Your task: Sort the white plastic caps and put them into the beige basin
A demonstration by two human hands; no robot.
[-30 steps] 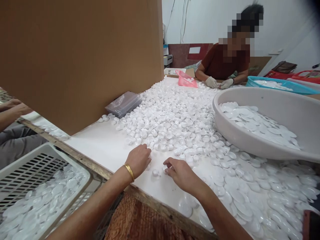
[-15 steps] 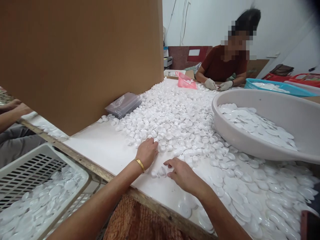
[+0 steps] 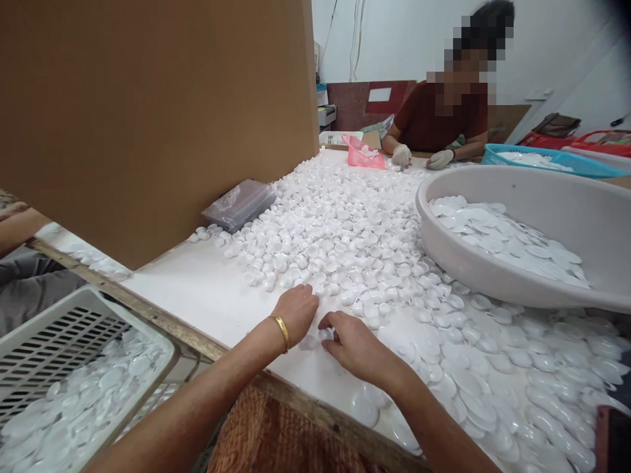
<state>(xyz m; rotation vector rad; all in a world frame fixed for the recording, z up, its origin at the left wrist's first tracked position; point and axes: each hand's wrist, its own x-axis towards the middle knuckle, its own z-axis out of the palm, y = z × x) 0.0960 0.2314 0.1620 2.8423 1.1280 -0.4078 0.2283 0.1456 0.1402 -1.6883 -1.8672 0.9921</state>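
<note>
My left hand (image 3: 297, 314), with a gold bracelet on the wrist, rests at the near edge of a pile of small white cup-shaped pieces (image 3: 340, 243). Its fingers are curled, and whatever lies under them is hidden. Just right of it, my right hand (image 3: 355, 345) curls thumb and forefinger around a small white cup-shaped piece (image 3: 326, 335) above the white tabletop (image 3: 197, 289). Shiny white flat rounded pieces (image 3: 468, 401) lie spread to the right of my right forearm.
A large grey basin (image 3: 493, 282) of white discs stands at right. A tall cardboard box (image 3: 162, 125) blocks the left, beside a plastic-wrapped packet (image 3: 239, 205). A white slotted basket (image 3: 93, 309) sits below the table edge. Across the table, a gloved person (image 3: 438, 125) works.
My right thumb and forefinger have closed around a small white piece. My left hand has shifted slightly right and nearer. The gloved person's hands have moved apart.
</note>
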